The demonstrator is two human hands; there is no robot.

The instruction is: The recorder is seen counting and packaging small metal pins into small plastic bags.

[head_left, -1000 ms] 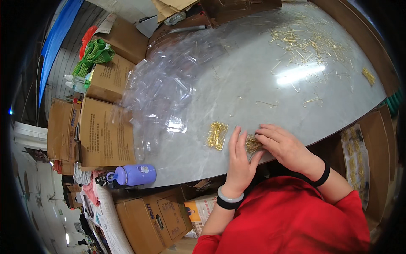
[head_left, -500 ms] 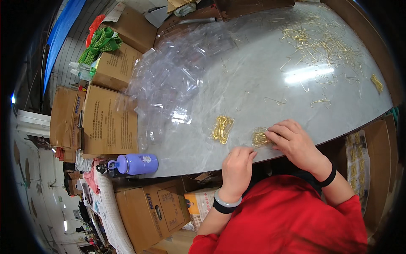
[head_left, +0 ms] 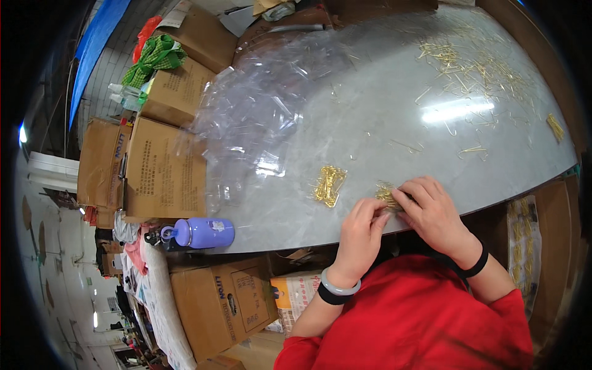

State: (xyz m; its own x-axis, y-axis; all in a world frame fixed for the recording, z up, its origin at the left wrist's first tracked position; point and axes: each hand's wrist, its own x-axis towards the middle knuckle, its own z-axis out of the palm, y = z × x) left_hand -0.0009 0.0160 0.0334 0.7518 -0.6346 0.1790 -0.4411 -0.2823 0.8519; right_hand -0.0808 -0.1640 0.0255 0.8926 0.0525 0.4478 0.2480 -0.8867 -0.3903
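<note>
Near the front edge of the table, a small bunch of gold wire hooks (head_left: 385,192) lies between my hands. My right hand (head_left: 430,213) has its curled fingers on the bunch's right side. From the left, my left hand (head_left: 361,234) pinches the near side of the same bunch, thumb and fingertips close together. My fingertips partly hide the hooks. To the left lies a neat stack of gold hooks (head_left: 330,185), touched by neither hand. Another tied-looking gold bundle (head_left: 555,127) rests by the table's right rim.
Loose gold hooks (head_left: 472,65) are scattered over the far right. Clear plastic packages (head_left: 253,117) heap up on the left. A purple bottle (head_left: 211,233) lies at the front left edge, beside cardboard boxes (head_left: 166,169). An open carton (head_left: 524,246) with bagged hooks stands lower right.
My left hand has moved right and up to the bunch, and its fingertips now meet it. My right hand stays at the bunch. The whole view has shifted slightly.
</note>
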